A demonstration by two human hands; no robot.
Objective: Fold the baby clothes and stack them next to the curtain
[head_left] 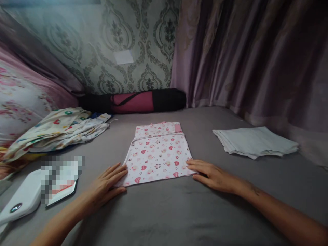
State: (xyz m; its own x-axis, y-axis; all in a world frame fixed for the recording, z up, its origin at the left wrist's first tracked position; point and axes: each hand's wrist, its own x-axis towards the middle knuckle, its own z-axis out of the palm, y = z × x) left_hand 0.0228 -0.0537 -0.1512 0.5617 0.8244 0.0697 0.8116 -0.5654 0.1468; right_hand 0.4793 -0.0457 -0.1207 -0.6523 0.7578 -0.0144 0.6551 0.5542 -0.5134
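Observation:
A white piece of cloth (158,155) printed with red hearts, small figures and flowers lies flat in front of me. A crease crosses its narrower far part, and a pink patch (177,128) shows at its far right corner. My left hand (109,181) rests on the near left corner, fingers stretched out over the edge and thumb apart. On the opposite side, my right hand (208,174) lies with its extended fingers on the near right corner. Both palms face down. The cloth's underside is hidden.
Folded pale cloths (256,141) lie at the right. Patterned clothes (66,128) are heaped at the left, beyond a white device (24,194) and a partly blurred phone-like object (63,184). A black and maroon long bag (133,101) lies along the wall on the grey sheet (153,215).

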